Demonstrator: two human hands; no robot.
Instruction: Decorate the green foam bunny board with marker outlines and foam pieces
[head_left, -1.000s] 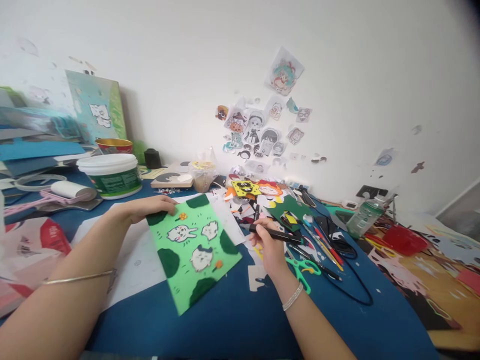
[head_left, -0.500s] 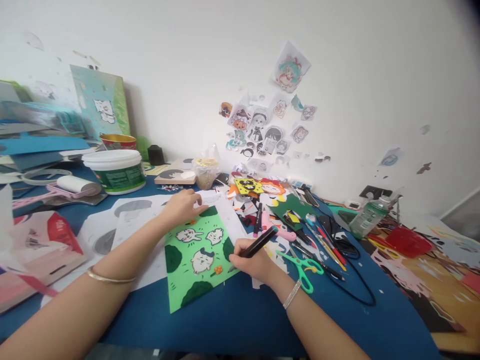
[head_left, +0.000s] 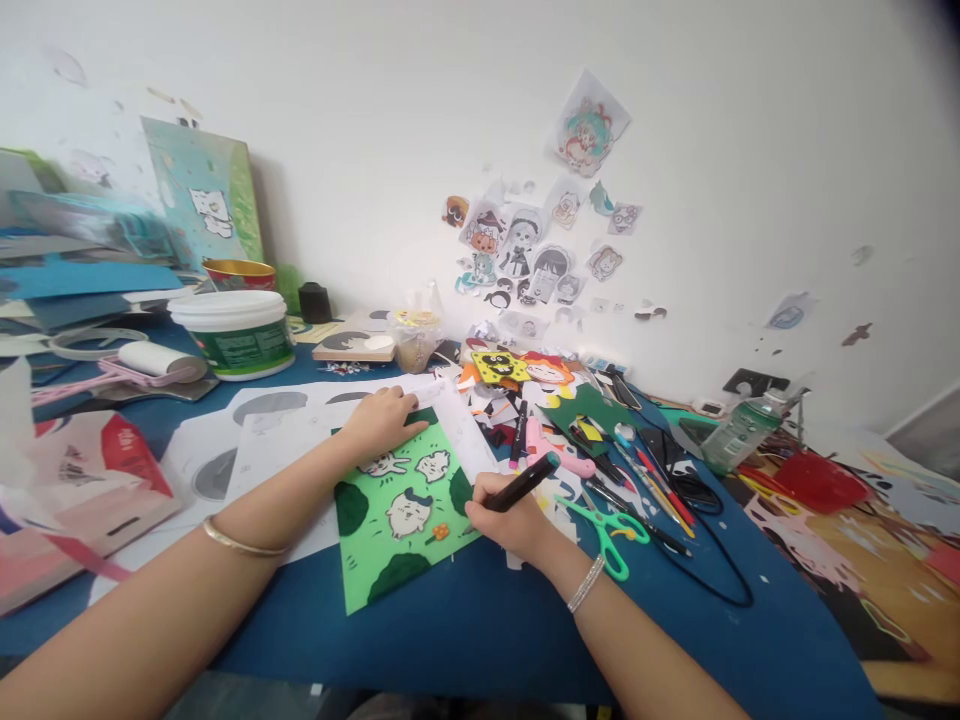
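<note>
A light green card (head_left: 397, 545) with dark green patches and white cartoon animals lies flat on the blue table (head_left: 487, 630). My left hand (head_left: 381, 422) rests on its top left corner, fingers curled down and pressing it. My right hand (head_left: 506, 515) is closed on a black marker (head_left: 521, 482), its tip at the card's right edge near a small orange flower. Both wrists wear thin bracelets.
Green-handled scissors (head_left: 607, 530), pens and a black cable lie just right of my right hand. A white lidded tub (head_left: 234, 335), a roller and stacked sheets stand at the left. White paper sheets lie under the card. Cartoon cut-outs cover the wall behind. A green bottle (head_left: 739, 432) stands far right.
The card went from tilted up in my left hand to lying flat on the table. My right hand swung the marker left, down to the card's right edge.
</note>
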